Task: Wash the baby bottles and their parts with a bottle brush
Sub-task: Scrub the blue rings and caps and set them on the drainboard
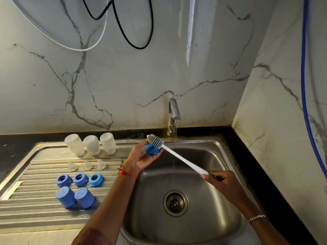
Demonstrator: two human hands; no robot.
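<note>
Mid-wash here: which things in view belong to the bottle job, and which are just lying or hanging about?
Job:
bottle brush in the right hand
blue cap in the left hand
three bottles
three teats
three blue rings
two blue caps
running tap
sink

Just about:
black cable
white tube
blue hose

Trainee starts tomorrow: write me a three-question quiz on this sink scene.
1. True or false: the right hand grips the bottle brush by its bristle head.
2. How many blue caps stand on the drainboard?
3. The left hand holds: A) a nipple B) a blue cap C) a bottle
Key: 1 false, by the handle end; 2 two; 3 B, the held cap.
</note>
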